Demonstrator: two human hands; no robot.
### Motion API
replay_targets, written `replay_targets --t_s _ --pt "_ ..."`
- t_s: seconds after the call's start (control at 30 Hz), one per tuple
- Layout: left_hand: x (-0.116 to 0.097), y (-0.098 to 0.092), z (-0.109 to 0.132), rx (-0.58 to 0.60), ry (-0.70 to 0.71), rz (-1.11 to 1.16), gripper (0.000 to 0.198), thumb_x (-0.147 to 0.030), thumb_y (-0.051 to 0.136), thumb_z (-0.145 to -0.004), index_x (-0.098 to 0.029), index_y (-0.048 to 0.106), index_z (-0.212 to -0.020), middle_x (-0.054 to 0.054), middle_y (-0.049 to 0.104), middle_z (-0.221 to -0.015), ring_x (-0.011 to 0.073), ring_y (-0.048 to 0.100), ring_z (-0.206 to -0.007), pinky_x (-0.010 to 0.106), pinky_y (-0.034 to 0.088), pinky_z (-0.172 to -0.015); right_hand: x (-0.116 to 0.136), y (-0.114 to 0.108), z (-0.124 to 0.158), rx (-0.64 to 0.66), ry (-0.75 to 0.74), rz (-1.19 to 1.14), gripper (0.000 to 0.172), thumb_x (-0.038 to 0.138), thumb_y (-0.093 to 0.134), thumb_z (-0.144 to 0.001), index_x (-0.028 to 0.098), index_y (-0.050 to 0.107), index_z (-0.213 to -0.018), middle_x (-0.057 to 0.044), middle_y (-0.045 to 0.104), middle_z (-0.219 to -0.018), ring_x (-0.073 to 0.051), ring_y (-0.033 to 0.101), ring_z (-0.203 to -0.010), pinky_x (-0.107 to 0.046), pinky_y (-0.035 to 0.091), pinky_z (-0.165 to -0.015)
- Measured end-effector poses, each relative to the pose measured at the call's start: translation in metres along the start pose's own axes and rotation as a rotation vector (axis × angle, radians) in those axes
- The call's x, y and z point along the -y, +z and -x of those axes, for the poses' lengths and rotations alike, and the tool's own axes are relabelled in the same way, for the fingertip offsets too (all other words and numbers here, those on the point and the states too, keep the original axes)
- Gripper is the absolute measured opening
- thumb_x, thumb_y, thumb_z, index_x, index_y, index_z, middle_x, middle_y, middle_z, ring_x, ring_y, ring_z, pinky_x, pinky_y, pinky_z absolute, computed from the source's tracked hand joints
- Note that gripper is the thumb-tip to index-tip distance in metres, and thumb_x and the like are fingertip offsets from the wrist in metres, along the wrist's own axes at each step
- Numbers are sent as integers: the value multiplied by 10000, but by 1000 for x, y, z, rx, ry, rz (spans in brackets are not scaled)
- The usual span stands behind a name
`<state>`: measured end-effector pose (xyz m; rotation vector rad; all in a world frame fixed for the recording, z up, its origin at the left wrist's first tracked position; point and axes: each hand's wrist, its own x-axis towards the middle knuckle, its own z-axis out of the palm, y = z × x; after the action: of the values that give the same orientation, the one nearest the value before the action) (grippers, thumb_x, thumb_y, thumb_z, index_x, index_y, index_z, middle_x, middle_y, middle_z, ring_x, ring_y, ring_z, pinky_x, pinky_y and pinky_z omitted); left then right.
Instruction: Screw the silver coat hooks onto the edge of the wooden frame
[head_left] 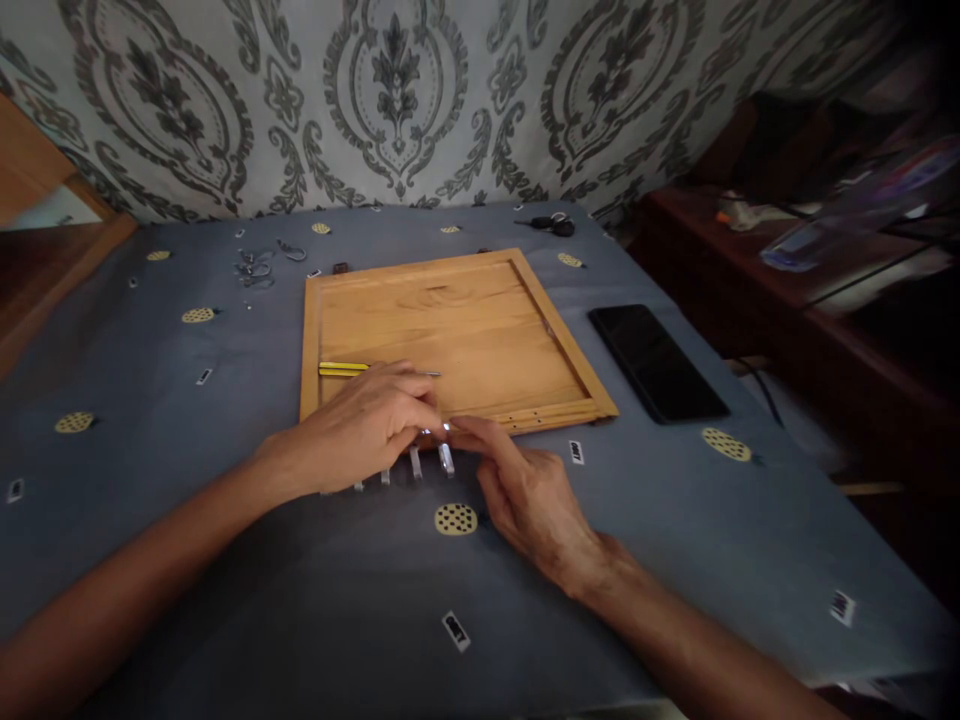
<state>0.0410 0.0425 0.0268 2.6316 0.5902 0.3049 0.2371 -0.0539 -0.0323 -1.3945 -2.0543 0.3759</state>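
A light wooden framed panel (427,310) lies on the cloth-covered table, with several shiny metal hooks (446,459) along its near edge. My left hand (367,425) reaches over that edge, thumb and fingers pinched at one metal hook beside the rightmost one. My right hand (536,505) comes in from the right. Its index finger stretches to the top of the rightmost hook, close to my left fingertips, while the thumb stays apart below. Behind my left hand, a screwdriver with a yellow handle (343,369) rests on the panel, partly hidden by the fingers.
Several loose metal hooks (256,268) lie at the back left. A black phone (657,362) is right of the panel, and dark keys (555,224) lie at the back. A wooden piece of furniture (67,260) borders the left side; a patterned curtain (397,100) hangs behind.
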Motion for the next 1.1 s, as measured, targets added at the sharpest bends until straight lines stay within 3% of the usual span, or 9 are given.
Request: replay_targets --t_s 0.23,0.5,0.6,0.7,0.83,0.93,1.1 --pt "-2 -2 0 -3 -50 -28 254 -53 513 -939 -181 683 -801 15 621 -829 180 585 -862 328 436 -820 0 0 0 -6 -23 2 472 37 315 -847 173 528 -1245 -44 810 -974 -165 772 -696 -272 590 -614" --pt "-5 2 -4 68 -53 -58 97 -166 629 -933 -196 705 -882 23 650 -887 206 604 -947 339 448 -823 0 -1 1 60 51 8 485 39 327 -852 173 544 -1265 -30 779 -783 -175 771 -750 -275 601 -719" --pt "-4 0 -4 54 -47 -76 107 -171 626 -936 -195 698 -861 21 652 -883 196 611 -918 346 462 -844 0 -2 0 33 20 -2 488 36 316 -840 155 552 -1251 -50 796 -848 -178 777 -735 -274 606 -676" --pt "3 -8 -2 -46 -82 -90 131 -159 587 -948 -207 706 -926 21 675 -916 186 624 -912 346 479 -865 0 -1 0 2 -5 -23 495 27 317 -831 158 543 -1252 -71 807 -994 -178 787 -775 -275 618 -666" --pt "25 -24 1 -216 -284 -240 174 -154 548 -934 -210 713 -926 31 694 -913 189 640 -890 328 497 -808 -3 2 1 -7 -11 -39 507 17 337 -830 178 539 -1267 -69 805 -1034 -176 789 -811 -273 628 -690" --pt "41 -35 4 -243 -400 -366 202 -152 514 -919 -192 711 -930 56 706 -970 205 644 -926 345 505 -812 -5 3 1 -8 -18 -25 548 0 347 -796 176 526 -1284 -68 805 -1039 -183 789 -789 -277 631 -679" --pt "49 -47 12 -195 -406 -294 199 -203 517 -930 -195 700 -1008 69 718 -1021 230 655 -953 401 509 -852 -6 2 1 -10 -32 2 535 -15 348 -787 190 527 -1247 -55 808 -1021 -187 786 -756 -283 626 -655"
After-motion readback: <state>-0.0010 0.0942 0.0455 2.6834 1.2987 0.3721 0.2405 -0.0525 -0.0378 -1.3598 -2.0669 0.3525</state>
